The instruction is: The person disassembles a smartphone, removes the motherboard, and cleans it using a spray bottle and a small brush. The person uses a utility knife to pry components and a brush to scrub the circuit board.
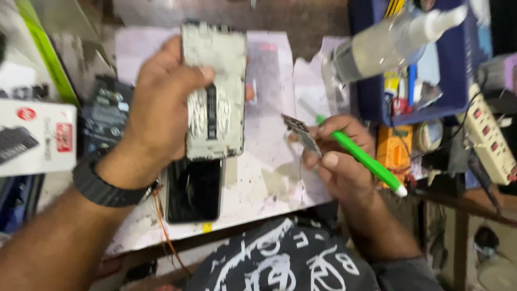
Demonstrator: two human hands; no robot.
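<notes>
Left hand [161, 102] grips an opened phone frame [214, 91] above the tabletop [269, 178]; right hand [336, 156] pinches a small metal part [301, 132] and green tool [361, 156], apparently mid-disassembly.

We are seeing a dull, scuffed metal-looking frame [214, 91], a glossy black glass screen [194, 189], a smooth green plastic tool [360, 155], a clear shiny plastic bottle [383, 44], a matt rubbery watchband [105, 188] and stained paper [269, 167].
</notes>
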